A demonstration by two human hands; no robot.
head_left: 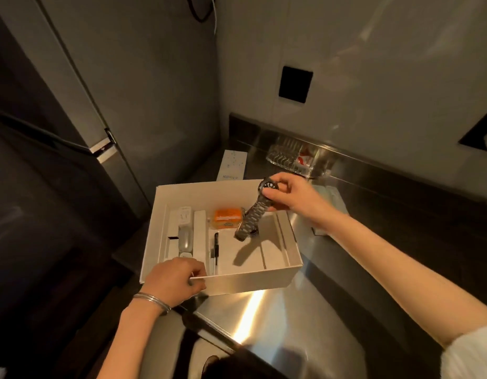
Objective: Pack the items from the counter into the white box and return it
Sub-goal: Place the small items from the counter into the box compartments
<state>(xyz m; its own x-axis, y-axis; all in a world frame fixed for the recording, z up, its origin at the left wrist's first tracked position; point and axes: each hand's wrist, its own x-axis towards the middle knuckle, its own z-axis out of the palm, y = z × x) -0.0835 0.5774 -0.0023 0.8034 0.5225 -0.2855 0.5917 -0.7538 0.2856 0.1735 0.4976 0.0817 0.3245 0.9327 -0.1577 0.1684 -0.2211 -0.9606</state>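
Observation:
An open white box (250, 283) sits on the steel counter (305, 337), its left part hanging past the counter's edge. My right hand (291, 194) pinches a metal wristwatch (250, 217) by its dark dial, and the band hangs down over the box's middle. My left hand (174, 280) grips the box's near-left rim. Inside lie an orange packet (227, 218), a black pen (216, 248), a silver mouse-like device (185, 239) and a white plug adapter (184, 216).
A white leaflet (232, 165) lies on the counter behind the box. A clear glass dish (294, 157) with red-and-white contents stands against the backsplash. A pale flat item (332, 206) lies under my right wrist. A tall grey fridge (100, 105) stands on the left.

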